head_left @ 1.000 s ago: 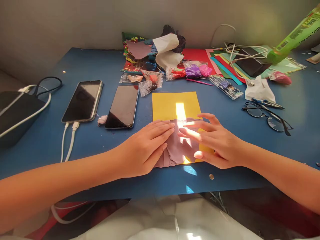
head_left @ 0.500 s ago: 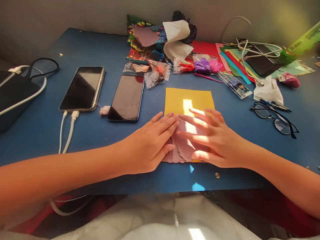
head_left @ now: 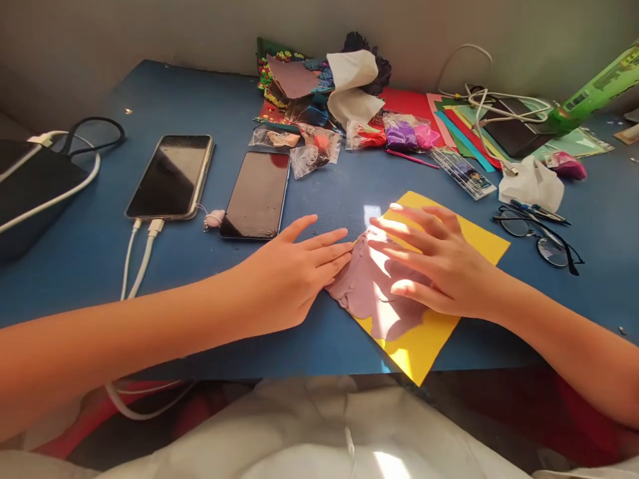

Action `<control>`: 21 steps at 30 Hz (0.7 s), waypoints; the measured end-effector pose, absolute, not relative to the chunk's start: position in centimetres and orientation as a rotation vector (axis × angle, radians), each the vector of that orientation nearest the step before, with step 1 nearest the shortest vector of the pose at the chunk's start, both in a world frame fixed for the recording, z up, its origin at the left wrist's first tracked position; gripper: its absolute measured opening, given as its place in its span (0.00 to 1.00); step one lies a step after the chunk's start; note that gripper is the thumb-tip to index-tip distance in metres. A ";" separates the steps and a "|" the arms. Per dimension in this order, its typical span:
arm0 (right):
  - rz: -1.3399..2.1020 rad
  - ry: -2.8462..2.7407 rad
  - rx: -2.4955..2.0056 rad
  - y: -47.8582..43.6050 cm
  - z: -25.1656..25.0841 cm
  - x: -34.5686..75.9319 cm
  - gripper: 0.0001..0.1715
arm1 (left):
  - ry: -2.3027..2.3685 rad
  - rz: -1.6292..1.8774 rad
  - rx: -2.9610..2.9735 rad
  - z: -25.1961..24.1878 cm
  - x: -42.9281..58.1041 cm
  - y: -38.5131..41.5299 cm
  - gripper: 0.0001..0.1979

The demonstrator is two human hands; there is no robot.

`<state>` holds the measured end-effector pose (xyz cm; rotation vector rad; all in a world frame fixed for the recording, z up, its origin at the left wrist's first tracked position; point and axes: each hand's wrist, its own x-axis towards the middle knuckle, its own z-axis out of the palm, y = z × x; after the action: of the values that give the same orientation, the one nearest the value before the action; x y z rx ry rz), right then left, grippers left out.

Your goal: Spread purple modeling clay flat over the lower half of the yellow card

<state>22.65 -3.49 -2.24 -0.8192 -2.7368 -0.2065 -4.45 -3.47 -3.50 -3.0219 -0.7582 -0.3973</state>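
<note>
A yellow sheet of card (head_left: 417,359) lies turned cornerwise at the front of the blue table, one corner jutting past the edge. Over its left part spreads a thin, uneven layer of mauve clay (head_left: 362,293), brightly lit by a strip of sun. My left hand (head_left: 304,273) rests at the card's left corner with its fingers stretched out, the tips touching the clay's edge. Spread above the card's middle, my right hand (head_left: 434,259) has its fingers apart over the clay; whether they press on it I cannot tell.
Two phones (head_left: 172,176) (head_left: 257,193) lie to the left, one with white cables. Glasses (head_left: 542,236) and pens are at the right. Small clay packets (head_left: 399,133), coloured papers (head_left: 464,136), a green bottle-like object (head_left: 594,93) and decorated scraps (head_left: 294,76) line the back.
The yellow card has turned from square-on to cornerwise, and its clay has swung with it. My left hand's fingers have spread further apart. My right hand has shifted slightly right and up.
</note>
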 end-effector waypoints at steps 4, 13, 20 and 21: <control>-0.296 -2.859 -0.787 -2.3 -2.6 22.7 0.31 | -0.724 -0.442 -2.986 -3.6 -4.6 -2.1 0.22; -0.035 -3.003 -0.812 -1.3 -3.1 21.7 0.39 | -0.837 -0.410 -2.922 -4.0 -4.5 -2.4 0.24; 0.053 -3.019 -0.822 -1.5 -3.0 21.5 0.38 | -0.928 -0.322 -3.149 -4.1 -4.4 -1.5 0.26; 0.053 -3.020 -0.823 -1.5 -2.8 21.4 0.37 | -0.942 -0.322 -3.172 -4.0 -4.3 -1.4 0.26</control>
<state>21.38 -1.52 -2.85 -0.8234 -3.0200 0.0528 -4.31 -1.38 -4.02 -3.1722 -0.9421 -0.3216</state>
